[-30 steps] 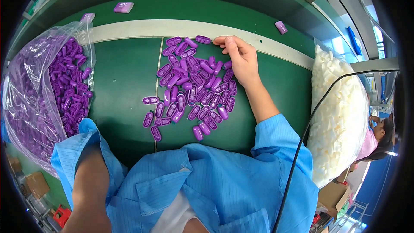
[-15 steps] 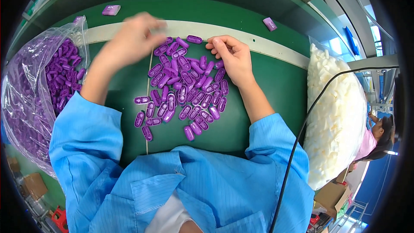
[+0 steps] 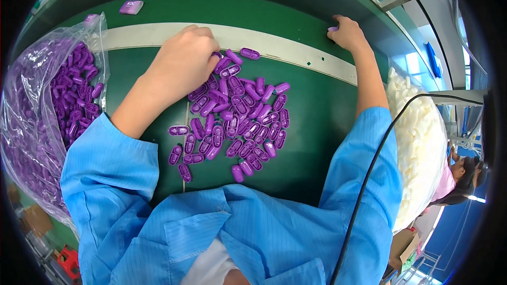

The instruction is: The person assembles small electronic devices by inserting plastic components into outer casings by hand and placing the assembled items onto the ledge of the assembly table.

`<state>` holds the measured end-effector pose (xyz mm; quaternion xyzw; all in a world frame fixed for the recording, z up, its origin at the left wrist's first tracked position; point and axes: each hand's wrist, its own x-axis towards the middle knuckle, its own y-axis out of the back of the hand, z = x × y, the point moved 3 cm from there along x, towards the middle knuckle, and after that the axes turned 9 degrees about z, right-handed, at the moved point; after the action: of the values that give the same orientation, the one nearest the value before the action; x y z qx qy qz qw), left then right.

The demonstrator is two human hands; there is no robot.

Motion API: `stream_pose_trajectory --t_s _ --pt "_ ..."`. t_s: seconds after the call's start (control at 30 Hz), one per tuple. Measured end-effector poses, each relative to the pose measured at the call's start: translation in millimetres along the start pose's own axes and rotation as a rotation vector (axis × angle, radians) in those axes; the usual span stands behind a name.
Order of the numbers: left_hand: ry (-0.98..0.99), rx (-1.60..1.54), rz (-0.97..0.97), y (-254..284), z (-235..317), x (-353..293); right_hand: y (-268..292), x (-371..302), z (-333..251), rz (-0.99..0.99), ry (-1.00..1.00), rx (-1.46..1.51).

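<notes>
Green bench point(image 3: 158, 10) carries your purple caps point(image 3: 237, 121), most unsorted; your left hand point(image 3: 185, 63) rests curled atop them while your right hand point(image 3: 346, 31) pinches one stray cap point(image 3: 332, 29) far off.

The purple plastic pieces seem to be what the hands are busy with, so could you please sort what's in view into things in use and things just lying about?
In use:
- pile of purple pieces, left hand resting on it
- single purple piece under the right hand

Lying about:
- clear bag of purple pieces
- bag of white pieces
- lone purple piece on the green belt
</notes>
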<state>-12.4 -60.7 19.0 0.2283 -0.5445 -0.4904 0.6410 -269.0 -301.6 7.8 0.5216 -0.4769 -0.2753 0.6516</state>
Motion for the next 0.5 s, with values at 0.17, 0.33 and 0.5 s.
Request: stream_pose_trajectory --t_s 0.17,0.33,0.5 --pt "-0.002 0.025 0.012 -11.1 13.7 -12.1 28.6 -16.9 -38.4 0.113 0.17 -0.02" --pt "0.072 -0.294 0.141 3.3 -2.6 6.6 40.4 -58.4 -106.1 -0.093 -0.178 1.329" --pt "0.659 -1.155 0.29 -30.8 -43.3 -12.6 10.0 -80.7 -154.6 -0.172 -0.266 1.553"
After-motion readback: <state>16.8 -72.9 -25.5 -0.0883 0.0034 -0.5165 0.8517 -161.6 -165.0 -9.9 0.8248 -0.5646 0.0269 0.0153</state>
